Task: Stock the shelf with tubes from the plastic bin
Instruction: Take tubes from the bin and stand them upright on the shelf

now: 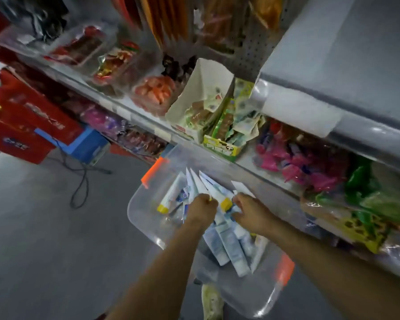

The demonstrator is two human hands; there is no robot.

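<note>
A clear plastic bin (143, 218) with orange latches sits on the floor below the shelves, full of white tubes (229, 245) with yellow caps. Both my hands are down inside it. My left hand (202, 210) is closed around a bunch of tubes that fan upward from it. My right hand (249, 212) has its fingers curled on tubes next to a yellow cap (226, 203). The shelf (252, 158) runs diagonally just beyond the bin. The picture is blurred by motion.
An open white carton (206, 98) and a green display box (222, 146) of packets stand on the shelf. Bagged pink (293, 162) and green (360, 181) goods fill the lower shelf. Red bags (21, 116), a blue box (88, 144) and a black cable (79, 181) lie on the floor at left.
</note>
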